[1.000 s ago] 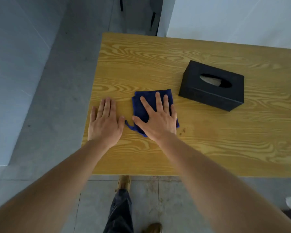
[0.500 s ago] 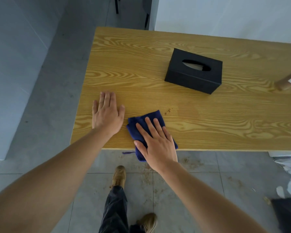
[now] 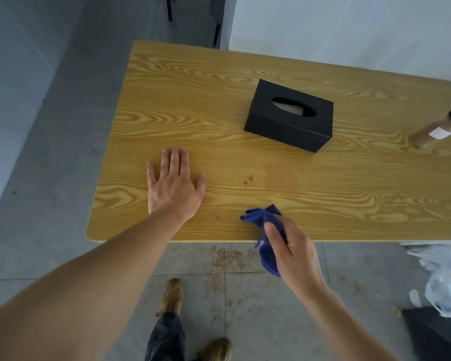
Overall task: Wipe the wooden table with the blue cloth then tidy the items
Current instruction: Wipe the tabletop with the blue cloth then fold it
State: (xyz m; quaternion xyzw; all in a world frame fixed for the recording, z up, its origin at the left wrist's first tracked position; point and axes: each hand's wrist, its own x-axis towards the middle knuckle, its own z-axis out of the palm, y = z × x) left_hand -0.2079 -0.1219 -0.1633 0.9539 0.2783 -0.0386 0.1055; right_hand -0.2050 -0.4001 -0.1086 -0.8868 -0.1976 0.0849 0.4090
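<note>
Low and right of centre, the blue cloth (image 3: 267, 246) is bunched in the right hand (image 3: 293, 250), fingers closed around it, hanging over the near edge of the wooden table (image 3: 219, 100). Left of it, the left hand (image 3: 173, 185) lies flat, fingers spread, holding nothing. Between them sit brown crumbs (image 3: 249, 179); further up, a black tissue box (image 3: 289, 117); at the right edge, a brown bottle (image 3: 438, 130).

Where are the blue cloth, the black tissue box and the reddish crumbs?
blue cloth (image 3: 258, 217), head view, bunched upper fold.
black tissue box (image 3: 284, 132), head view, near side wall.
reddish crumbs (image 3: 248, 179), head view, middle of the cluster.
</note>
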